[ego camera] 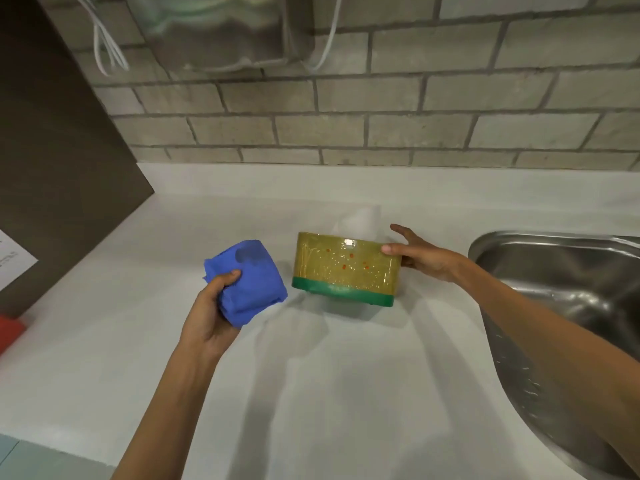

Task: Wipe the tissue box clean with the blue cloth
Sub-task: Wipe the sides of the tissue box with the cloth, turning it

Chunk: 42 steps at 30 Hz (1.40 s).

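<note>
The tissue box [343, 266] is yellow-olive with a green band along its bottom edge and small red marks on its side. It is tipped on the white counter [346, 393], with a white tissue [360, 220] sticking out behind it. My right hand [420, 254] grips the box's right end, thumb on the near side. My left hand [211, 311] holds a bunched blue cloth [247, 278] just left of the box, a small gap apart from it. The cloth has a darker damp patch near its top.
A steel sink [568, 306] lies at the right. A grey brick wall [381, 126] backs the counter, with a dispenser [221, 32] and white cables [104, 46] hanging above. A dark panel [59, 174] stands at the left, with a red object [10, 332] at its foot.
</note>
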Each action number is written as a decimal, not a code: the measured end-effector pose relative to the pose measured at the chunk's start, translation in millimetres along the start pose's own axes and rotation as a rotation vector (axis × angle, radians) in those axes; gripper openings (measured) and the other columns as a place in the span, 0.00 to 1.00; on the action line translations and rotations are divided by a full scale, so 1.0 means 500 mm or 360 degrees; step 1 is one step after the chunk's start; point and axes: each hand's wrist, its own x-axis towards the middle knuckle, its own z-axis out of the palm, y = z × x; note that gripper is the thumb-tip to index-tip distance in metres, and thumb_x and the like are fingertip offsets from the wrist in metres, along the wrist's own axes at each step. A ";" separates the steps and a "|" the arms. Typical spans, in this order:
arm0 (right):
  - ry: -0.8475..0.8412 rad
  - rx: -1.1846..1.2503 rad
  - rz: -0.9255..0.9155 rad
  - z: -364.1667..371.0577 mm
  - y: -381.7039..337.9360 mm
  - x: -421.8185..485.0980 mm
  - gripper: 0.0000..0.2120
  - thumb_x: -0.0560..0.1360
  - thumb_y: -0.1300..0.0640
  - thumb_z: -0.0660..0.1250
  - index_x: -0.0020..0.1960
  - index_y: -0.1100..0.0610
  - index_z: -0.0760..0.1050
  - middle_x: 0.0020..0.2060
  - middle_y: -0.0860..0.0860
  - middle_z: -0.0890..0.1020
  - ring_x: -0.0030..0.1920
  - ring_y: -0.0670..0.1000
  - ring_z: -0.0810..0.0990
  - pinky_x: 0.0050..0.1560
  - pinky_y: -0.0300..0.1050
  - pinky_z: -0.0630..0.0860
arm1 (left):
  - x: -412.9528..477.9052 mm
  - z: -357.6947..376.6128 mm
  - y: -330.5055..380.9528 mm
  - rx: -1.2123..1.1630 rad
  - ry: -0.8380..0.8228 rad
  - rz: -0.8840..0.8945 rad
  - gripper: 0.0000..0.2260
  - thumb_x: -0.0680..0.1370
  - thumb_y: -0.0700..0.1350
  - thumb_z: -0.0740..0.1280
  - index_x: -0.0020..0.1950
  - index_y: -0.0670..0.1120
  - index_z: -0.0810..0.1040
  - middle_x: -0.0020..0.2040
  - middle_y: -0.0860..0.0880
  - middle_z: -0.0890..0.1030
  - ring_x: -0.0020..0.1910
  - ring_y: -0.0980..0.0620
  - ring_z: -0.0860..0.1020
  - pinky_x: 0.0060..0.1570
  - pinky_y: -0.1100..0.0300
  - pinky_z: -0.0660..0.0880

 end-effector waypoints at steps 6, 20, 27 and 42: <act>0.0037 0.0130 -0.0013 -0.005 0.012 0.032 0.47 0.63 0.42 0.69 0.74 0.48 0.49 0.71 0.55 0.65 0.65 0.54 0.69 0.65 0.46 0.65 | 0.036 0.089 -0.026 0.1047 0.0513 0.0965 0.09 0.75 0.42 0.67 0.54 0.46 0.72 0.44 0.54 0.78 0.42 0.64 0.78 0.40 0.69 0.73; 0.0030 0.0287 -0.0022 -0.015 0.029 0.049 0.48 0.58 0.44 0.71 0.73 0.47 0.52 0.62 0.52 0.71 0.54 0.47 0.75 0.51 0.40 0.72 | 0.093 0.159 -0.157 0.1973 0.0358 0.1295 0.22 0.74 0.37 0.66 0.68 0.42 0.71 0.67 0.41 0.73 0.64 0.42 0.70 0.61 0.52 0.72; 0.0080 0.0291 -0.0034 -0.012 0.031 0.047 0.50 0.57 0.43 0.71 0.73 0.47 0.51 0.63 0.55 0.71 0.56 0.51 0.75 0.51 0.40 0.72 | 0.058 0.216 -0.220 0.2197 -0.0024 0.1552 0.20 0.70 0.41 0.67 0.62 0.40 0.77 0.64 0.42 0.78 0.65 0.40 0.73 0.60 0.48 0.72; 0.0049 0.0165 -0.0050 0.002 0.021 0.034 0.53 0.55 0.43 0.73 0.73 0.46 0.50 0.63 0.52 0.69 0.59 0.51 0.74 0.60 0.44 0.70 | 0.096 0.203 -0.178 0.2199 0.0745 0.1296 0.31 0.73 0.67 0.50 0.48 0.40 0.76 0.50 0.42 0.79 0.50 0.41 0.76 0.49 0.49 0.70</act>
